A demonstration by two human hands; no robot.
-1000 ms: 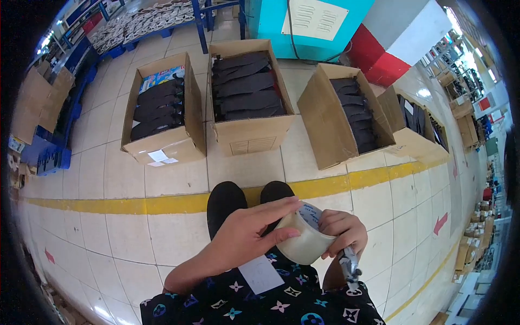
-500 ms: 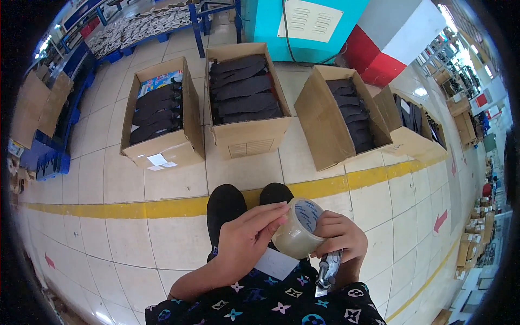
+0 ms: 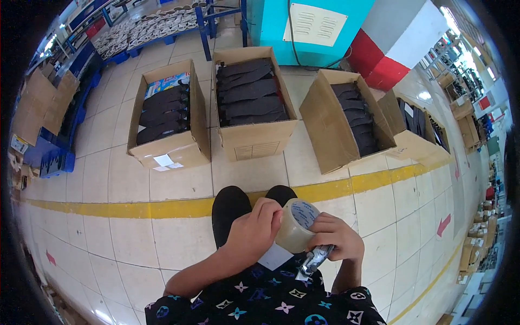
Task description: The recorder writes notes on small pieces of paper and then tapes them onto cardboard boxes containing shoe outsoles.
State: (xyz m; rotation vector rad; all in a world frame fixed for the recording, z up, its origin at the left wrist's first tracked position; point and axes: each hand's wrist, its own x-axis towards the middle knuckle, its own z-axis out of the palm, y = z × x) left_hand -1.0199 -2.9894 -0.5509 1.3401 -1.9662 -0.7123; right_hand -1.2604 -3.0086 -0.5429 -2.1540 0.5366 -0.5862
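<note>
Tape roll (image 3: pixel 290 236) is sitting between our hands in the head view, above our lap. With our right hand (image 3: pixel 338 238) we are clasping its rim, fingers curling into the core, while a silvery metal tool (image 3: pixel 315 261) is jutting out below. Our left hand (image 3: pixel 253 230) is bunching its fingers against the roll's left side; whether they are pinching film, we cannot tell.

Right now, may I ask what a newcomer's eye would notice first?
Probably the roll of packing tape between left hand and right hand, lower centre. Farther out, near the yellow floor line, stand open cardboard boxes of dark pieces, with a turquoise cabinet behind.
</note>
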